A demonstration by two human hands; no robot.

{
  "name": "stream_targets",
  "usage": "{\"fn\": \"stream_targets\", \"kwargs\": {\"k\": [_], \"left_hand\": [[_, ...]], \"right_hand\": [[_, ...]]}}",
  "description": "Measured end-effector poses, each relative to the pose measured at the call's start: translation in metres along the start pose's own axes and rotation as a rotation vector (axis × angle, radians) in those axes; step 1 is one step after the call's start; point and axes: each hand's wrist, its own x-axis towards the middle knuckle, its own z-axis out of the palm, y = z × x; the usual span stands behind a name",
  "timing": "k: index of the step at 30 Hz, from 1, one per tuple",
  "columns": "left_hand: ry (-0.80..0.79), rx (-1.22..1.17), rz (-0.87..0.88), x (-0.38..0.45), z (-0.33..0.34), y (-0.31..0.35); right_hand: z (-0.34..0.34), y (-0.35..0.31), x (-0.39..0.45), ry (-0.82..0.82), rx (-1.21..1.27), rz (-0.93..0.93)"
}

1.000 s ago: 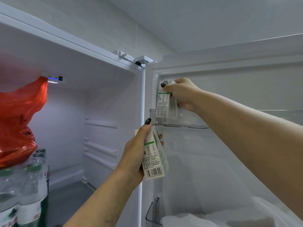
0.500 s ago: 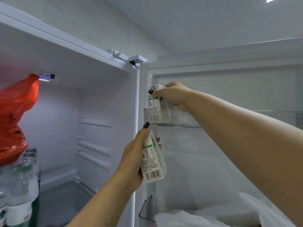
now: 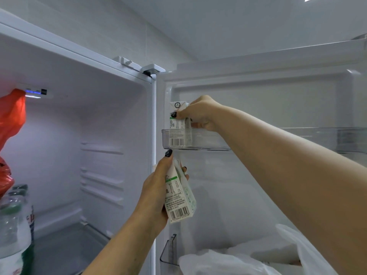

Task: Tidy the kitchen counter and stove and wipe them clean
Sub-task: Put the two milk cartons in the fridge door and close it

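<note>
I have the right hand (image 3: 200, 114) up at about one o'clock, fingers and thumb pinched on a small milk carton (image 3: 177, 124) that stands upright in the left end of the clear upper door shelf (image 3: 208, 139). The left hand (image 3: 158, 187) sits just below, near six o'clock from that shelf, fingers wrapped tight round a second carton (image 3: 179, 199), tilted slightly. At nine o'clock, inside the fridge, I see a red bag (image 3: 12, 120) above water bottles (image 3: 14, 221).

Water bottles (image 3: 14, 225) and red bag (image 3: 10, 124) are cut off by the left edge
</note>
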Motion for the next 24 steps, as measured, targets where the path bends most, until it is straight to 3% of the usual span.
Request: {"fn": "stream_targets", "kwargs": {"k": [3, 7, 15, 17, 19, 21, 24], "left_hand": [[0.019, -0.014, -0.024, 0.0, 0.002, -0.005], [0.032, -0.026, -0.051, 0.001, 0.003, -0.009], [0.024, -0.065, -0.015, -0.003, 0.006, 0.003], [0.013, -0.07, 0.021, -0.003, 0.006, 0.009], [0.01, -0.059, 0.055, -0.004, 0.005, 0.014], [-0.006, -0.038, 0.099, -0.005, 0.005, 0.019], [-0.036, -0.038, 0.192, -0.009, 0.008, 0.026]], "right_hand": [[0.004, 0.001, 0.002, 0.063, -0.106, -0.036], [0.008, -0.003, -0.006, 0.203, -0.498, -0.143], [0.006, -0.004, -0.017, 0.189, -0.517, -0.218], [0.008, -0.001, -0.028, 0.263, -0.512, -0.355], [0.016, 0.002, -0.051, 0.318, -0.479, -0.613], [0.022, 0.008, -0.076, 0.245, -0.407, -0.777], [0.025, 0.02, -0.109, 0.055, -0.384, -0.734]]}}
